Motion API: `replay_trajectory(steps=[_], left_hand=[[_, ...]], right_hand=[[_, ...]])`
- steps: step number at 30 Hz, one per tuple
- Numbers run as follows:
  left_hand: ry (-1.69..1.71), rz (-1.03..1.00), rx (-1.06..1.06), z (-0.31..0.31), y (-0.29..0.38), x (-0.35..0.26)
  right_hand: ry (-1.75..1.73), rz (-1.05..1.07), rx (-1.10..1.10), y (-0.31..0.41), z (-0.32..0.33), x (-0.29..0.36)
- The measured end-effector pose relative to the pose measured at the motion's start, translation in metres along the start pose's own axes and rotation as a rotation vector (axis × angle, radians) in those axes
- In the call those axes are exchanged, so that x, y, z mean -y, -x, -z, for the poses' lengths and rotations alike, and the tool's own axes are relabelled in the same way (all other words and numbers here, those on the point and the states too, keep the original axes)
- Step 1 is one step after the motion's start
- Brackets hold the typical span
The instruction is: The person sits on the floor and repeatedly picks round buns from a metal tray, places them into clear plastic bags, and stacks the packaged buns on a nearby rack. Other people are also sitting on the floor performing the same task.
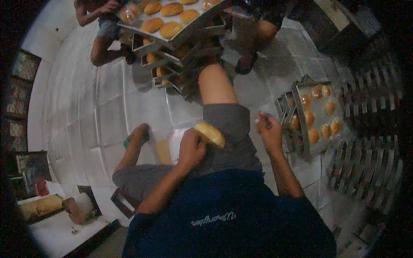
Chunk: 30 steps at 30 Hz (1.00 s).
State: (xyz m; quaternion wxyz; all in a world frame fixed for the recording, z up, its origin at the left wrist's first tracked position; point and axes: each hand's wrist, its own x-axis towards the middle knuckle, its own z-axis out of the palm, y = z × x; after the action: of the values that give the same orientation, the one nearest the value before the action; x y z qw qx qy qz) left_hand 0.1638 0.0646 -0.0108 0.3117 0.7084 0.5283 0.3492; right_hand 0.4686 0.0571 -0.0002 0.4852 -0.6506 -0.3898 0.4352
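My left hand (192, 146) is closed on one end of a long, pale bread roll (211, 134). The roll is held above my thigh in grey shorts and has a shiny surface, perhaps a clear wrapper. My right hand (270, 130) is raised to the right of my knee, near a stack of trays. Its fingers are bent and blurred, so I cannot tell whether something thin is between them. In front of my knee, round buns (171, 29) lie on the top metal tray (172, 41) of a tall stack.
To the right, another metal tray (317, 121) carries several shiny buns (313, 136). Beyond it stand many slatted dark racks or stacked trays (364, 164). Two people sit at the far side, one with a bare knee (100, 53). A white surface (74, 233) is at the lower left.
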Motion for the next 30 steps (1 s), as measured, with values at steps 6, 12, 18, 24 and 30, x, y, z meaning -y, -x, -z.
replay_trajectory(steps=[6,12,18,24,30], left_hand=[[0.008,-0.090,0.095,0.022,-0.029,-0.043],[-0.034,0.237,-0.018,0.092,0.027,-0.009],[0.555,0.640,-0.187,0.106,0.089,0.029],[0.044,0.211,-0.180,0.069,0.059,-0.008],[-0.683,-0.315,0.049,0.062,0.069,0.057]], right_hand=[[0.201,0.275,0.341,0.038,-0.069,0.096],[0.533,0.496,-0.577,-0.029,0.130,0.038],[1.123,0.069,-0.660,-0.054,0.310,0.007],[0.115,0.583,-0.402,-0.160,0.086,-0.030],[0.239,0.831,0.602,-0.042,-0.207,0.015]])
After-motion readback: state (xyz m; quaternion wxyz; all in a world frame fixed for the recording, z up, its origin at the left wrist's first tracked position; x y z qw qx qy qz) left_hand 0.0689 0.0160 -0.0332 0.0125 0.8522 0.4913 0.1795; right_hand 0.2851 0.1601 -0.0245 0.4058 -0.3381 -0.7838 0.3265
